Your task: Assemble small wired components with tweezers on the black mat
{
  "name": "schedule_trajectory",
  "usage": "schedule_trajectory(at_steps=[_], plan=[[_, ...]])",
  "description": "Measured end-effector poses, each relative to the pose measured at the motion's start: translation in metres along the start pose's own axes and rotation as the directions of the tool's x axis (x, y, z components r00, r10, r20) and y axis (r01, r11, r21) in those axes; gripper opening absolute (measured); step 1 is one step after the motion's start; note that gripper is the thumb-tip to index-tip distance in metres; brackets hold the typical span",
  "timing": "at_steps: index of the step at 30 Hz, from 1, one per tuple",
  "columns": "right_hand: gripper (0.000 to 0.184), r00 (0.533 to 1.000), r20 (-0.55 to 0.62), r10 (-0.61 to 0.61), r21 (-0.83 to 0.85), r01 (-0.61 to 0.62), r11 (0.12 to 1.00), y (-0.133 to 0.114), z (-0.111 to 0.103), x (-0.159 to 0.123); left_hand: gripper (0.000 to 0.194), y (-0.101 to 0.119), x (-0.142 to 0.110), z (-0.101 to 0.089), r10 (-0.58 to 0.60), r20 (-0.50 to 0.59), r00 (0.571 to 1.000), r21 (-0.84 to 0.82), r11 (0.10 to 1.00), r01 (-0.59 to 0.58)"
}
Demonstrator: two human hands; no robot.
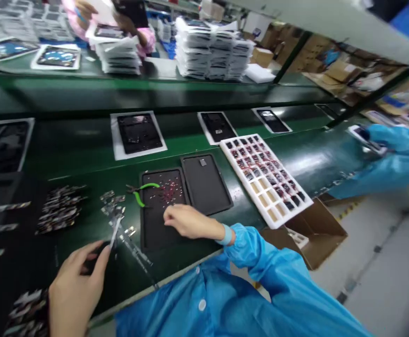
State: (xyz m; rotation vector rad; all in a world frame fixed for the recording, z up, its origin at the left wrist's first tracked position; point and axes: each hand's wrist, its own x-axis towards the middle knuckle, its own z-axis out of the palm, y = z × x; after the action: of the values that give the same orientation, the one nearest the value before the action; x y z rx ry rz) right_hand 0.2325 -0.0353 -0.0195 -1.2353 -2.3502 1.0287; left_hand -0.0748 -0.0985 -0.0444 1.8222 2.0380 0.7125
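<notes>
My left hand (80, 278) is at the lower left, thumb and fingers pinched on a thin pale strip (115, 232) that points up and away. Something dark shows inside its curled fingers. My right hand (192, 222) hovers over a black tray (155, 234), fingers curled closed; whatever they hold, if anything, is hidden. Scattered in that tray are tiny red and silver bits (169, 191). Green-handled cutters (139, 191) lie across its left edge. Small flex-cable pieces (112, 203) and longer clear strips (134, 250) lie between my left hand and the tray.
A second black tray (208, 187) adjoins the first, with one small square part (203, 162). To the right is a white partitioned tray (280, 217) beside an open carton (325, 234). Panels on white sheets (139, 133) line the bench. Co-workers' arms (397, 154) show at right and behind.
</notes>
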Motion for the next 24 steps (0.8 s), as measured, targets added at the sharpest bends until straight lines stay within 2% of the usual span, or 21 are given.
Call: schedule_trajectory(at_steps=[1,3,5,8,11,17,21,24], plan=[[0.006,0.998,-0.03,0.062,0.144,-0.057,0.988,0.002,-0.006,-0.001,0.035,0.002,0.001,0.0,0.018,-0.015,1.0,-0.02,1.0,-0.018],[0.004,0.986,-0.104,0.128,0.381,-0.079,0.921,0.011,-0.019,0.001,0.032,0.007,0.006,-0.002,0.045,-0.023,0.999,-0.04,0.998,-0.046],[0.012,0.97,-0.169,0.175,0.503,-0.068,0.862,0.021,-0.03,0.008,0.031,0.012,0.013,-0.003,0.037,-0.023,0.999,-0.042,0.998,-0.038],[0.023,0.958,-0.158,0.238,0.618,-0.092,0.781,0.034,-0.038,0.019,0.028,0.019,0.026,-0.004,0.005,0.002,1.0,-0.017,1.0,-0.004],[0.028,0.96,-0.133,0.248,0.656,-0.103,0.748,0.04,-0.04,0.021,0.027,0.022,0.034,-0.004,-0.016,0.036,0.999,0.038,0.999,0.014],[0.028,0.966,-0.144,0.217,0.629,-0.08,0.773,0.042,-0.041,0.019,0.025,0.026,0.053,0.0,-0.01,0.065,0.998,0.065,0.998,0.006],[0.024,0.975,-0.145,0.167,0.605,-0.046,0.795,0.041,-0.04,0.018,0.025,0.035,0.084,0.007,0.028,0.038,0.999,0.073,0.997,-0.031],[0.025,0.976,-0.153,0.156,0.592,-0.036,0.805,0.04,-0.037,0.017,0.033,0.04,0.111,0.015,0.077,0.041,0.996,0.152,0.985,-0.082]])
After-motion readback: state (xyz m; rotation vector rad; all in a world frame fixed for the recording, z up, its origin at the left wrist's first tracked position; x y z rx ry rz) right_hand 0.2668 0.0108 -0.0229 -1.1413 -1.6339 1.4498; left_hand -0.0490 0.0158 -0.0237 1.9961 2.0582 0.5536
